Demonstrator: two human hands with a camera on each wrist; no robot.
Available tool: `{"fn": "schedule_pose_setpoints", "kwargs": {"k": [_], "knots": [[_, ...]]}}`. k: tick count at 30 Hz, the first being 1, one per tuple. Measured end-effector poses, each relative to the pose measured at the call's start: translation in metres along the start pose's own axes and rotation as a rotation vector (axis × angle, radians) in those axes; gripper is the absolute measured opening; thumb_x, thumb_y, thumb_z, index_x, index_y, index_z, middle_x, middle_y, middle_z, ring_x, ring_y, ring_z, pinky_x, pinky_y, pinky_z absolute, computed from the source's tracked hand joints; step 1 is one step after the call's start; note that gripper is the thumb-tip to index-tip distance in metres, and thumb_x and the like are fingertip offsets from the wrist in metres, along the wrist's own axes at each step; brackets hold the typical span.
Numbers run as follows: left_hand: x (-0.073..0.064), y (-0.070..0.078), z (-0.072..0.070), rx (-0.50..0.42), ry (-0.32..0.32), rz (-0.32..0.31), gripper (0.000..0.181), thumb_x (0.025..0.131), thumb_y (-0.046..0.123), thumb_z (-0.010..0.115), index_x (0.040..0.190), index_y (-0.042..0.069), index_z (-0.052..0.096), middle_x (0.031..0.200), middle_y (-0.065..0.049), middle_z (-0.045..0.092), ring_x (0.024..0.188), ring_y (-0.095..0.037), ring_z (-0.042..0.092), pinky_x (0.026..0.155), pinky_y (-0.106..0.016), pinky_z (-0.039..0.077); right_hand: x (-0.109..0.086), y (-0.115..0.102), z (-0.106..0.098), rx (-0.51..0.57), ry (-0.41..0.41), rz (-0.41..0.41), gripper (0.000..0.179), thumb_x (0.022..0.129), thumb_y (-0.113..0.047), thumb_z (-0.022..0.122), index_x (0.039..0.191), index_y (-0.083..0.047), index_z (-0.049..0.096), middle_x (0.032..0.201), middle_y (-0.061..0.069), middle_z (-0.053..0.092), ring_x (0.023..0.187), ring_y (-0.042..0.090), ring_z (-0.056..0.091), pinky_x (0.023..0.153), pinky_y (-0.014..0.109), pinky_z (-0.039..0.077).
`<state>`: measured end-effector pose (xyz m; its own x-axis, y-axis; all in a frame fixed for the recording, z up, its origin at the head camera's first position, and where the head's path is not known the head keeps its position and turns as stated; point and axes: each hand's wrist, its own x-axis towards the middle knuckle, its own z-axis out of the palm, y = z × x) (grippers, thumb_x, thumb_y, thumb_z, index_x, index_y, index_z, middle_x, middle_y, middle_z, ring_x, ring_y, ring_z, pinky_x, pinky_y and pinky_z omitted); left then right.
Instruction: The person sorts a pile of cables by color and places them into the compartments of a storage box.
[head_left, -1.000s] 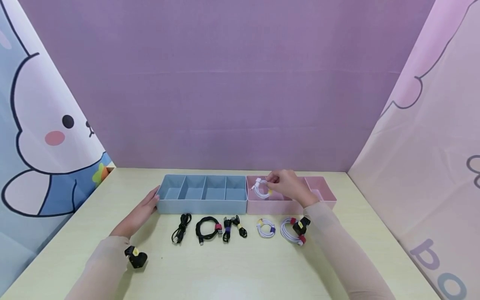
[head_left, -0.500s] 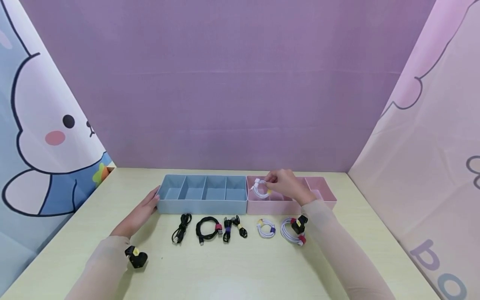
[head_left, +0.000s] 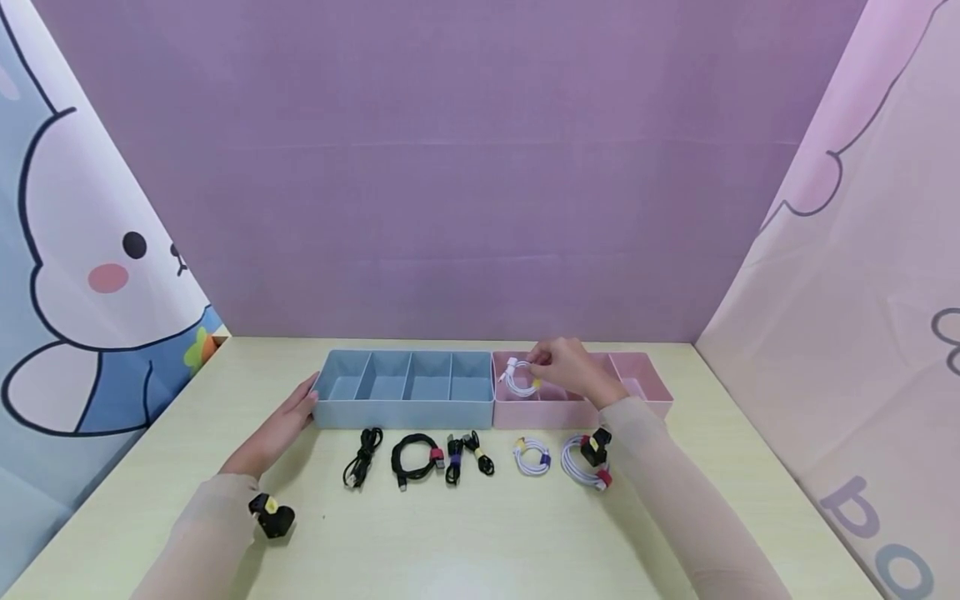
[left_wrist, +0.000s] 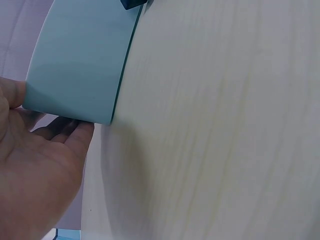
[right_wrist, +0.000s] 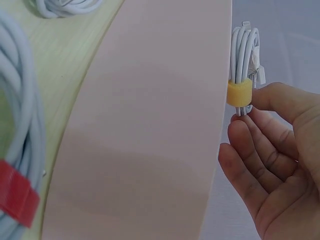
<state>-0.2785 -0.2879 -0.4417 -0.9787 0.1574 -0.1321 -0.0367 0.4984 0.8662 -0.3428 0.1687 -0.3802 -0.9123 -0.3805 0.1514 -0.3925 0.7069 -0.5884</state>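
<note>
My right hand [head_left: 572, 367] pinches a coiled white charging cable [right_wrist: 243, 55] between thumb and fingertips, close to its yellow strap [right_wrist: 240, 92]. The coil is upright over the left part of the pink divided box [head_left: 540, 415], with its white plug [head_left: 512, 363] at the upper left. In the right wrist view, the box's front wall stands beside the coil, and the other fingers are loosely bent. At the far left, my left hand [head_left: 281, 425] rests its fingers against the end wall of the blue divided box [left_wrist: 80, 65], thumb at the top rim.
Before the blue box lie several bundled black cables, among them a round coil [head_left: 414, 458] with a red strap. Two white coils lie before the pink box, one smaller [head_left: 532, 457], one larger [head_left: 576, 462]. A purple backdrop [head_left: 465, 183] stands behind the table [head_left: 450, 542].
My right hand and the white cable have shifted very slightly left over the pink box. The left hand stays against the blue box.
</note>
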Motion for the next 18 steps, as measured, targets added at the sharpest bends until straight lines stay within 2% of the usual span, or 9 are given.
{"fn": "schedule_pose_setpoints", "kwargs": {"k": [18], "knots": [[0.0004,-0.0002,0.0003,-0.002,0.005,-0.009,0.061,0.098,0.048,0.021,0.146,0.025,-0.008,0.151,-0.013,-0.009,0.135,-0.038,0.002,0.107,-0.054,0.014,0.0040,0.0050,0.0040,-0.011,-0.005,0.006,0.010,0.083,-0.016,0.068,0.091,-0.009,0.069,0.083,-0.002,0.065,0.073,0.012,0.059,0.066,0.025,0.053]]}}
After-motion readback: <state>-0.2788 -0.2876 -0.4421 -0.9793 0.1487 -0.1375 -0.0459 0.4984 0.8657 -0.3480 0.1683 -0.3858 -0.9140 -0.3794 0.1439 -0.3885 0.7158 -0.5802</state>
